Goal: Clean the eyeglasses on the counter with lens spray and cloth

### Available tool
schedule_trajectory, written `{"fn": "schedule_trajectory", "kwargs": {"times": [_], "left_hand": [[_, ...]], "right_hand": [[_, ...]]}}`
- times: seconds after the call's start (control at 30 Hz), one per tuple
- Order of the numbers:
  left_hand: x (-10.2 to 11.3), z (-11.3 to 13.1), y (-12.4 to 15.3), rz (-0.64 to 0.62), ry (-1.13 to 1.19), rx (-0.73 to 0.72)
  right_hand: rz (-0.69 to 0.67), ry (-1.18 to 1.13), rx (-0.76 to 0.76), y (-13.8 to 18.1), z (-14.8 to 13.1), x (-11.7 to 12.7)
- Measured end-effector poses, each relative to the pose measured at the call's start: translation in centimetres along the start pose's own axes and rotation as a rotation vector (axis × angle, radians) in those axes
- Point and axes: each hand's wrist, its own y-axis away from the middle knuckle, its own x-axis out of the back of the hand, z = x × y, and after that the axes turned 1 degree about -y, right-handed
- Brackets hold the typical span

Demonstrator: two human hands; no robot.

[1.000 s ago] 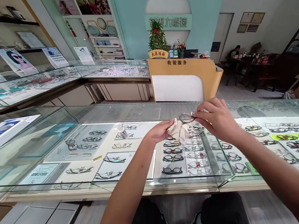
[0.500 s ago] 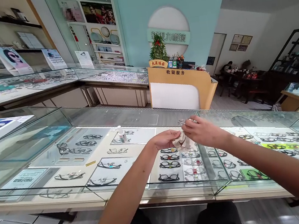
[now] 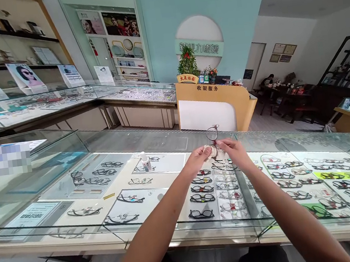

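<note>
Above the glass display case (image 3: pixel 171 229), both hands meet at a pair of eyeglasses (image 3: pixel 212 134) with a thin dark reddish frame, held upright on end. One lens points up clear of the fingers. My left hand (image 3: pixel 199 157) is closed on a pale cleaning cloth (image 3: pixel 210 151), pressed around the lower part of the eyeglasses, so the lower lens is mostly hidden. With thumb and fingers pinched, my right hand (image 3: pixel 233 148) grips the frame near its middle. A small white bottle (image 3: pixel 145 162) stands on the glass to the left of my hands.
Rows of spectacles (image 3: pixel 201 198) lie inside the case below my hands, with more at the right (image 3: pixel 298 175). A wooden cashier counter (image 3: pixel 244 101) stands beyond, bearing a potted plant (image 3: pixel 187 61). Another glass case (image 3: pixel 135 91) runs along the back left.
The eyeglasses now stand up with one lens in plain view above my hands. My right hand has lowered and turned, its grip now at the frame's middle. The view has tilted up slightly.
</note>
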Motion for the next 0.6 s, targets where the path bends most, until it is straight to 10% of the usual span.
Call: {"fn": "schedule_trajectory", "kwargs": {"times": [0.17, 0.6], "left_hand": [[-0.3, -0.7, 0.1, 0.04, -0.104, 0.055], [-1.2, -2.0, 0.1, 0.095, -0.004, 0.168]], "right_hand": [[0.003, -0.384, -0.11, -0.7, 3.2, -2.1], [0.017, -0.322, -0.043, 0.2, 4.0, -2.3]]}}
